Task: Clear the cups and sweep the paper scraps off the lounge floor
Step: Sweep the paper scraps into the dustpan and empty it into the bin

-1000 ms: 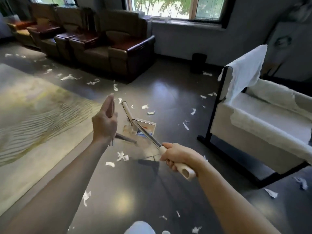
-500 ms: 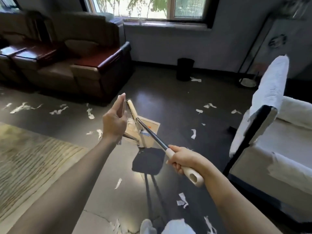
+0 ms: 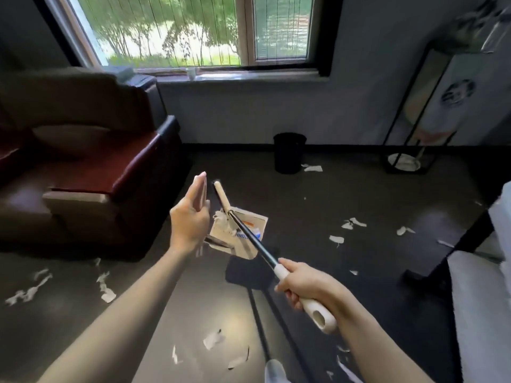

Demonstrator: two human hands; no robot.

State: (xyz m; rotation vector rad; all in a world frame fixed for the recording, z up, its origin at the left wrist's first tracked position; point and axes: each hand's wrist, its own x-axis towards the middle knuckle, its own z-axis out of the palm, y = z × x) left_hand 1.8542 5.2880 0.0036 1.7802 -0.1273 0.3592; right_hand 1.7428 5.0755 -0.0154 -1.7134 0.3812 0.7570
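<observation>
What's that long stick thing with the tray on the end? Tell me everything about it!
It is a long-handled dustpan. Its grip is cream plastic with an oval hole at the end, the shaft is dark and shiny, and the pan is beige. White paper scraps and a wrapper with orange and blue print lie in the pan. It hangs tilted in the air above the dark floor, casting a shadow there. The right hand grips the cream end.
</observation>
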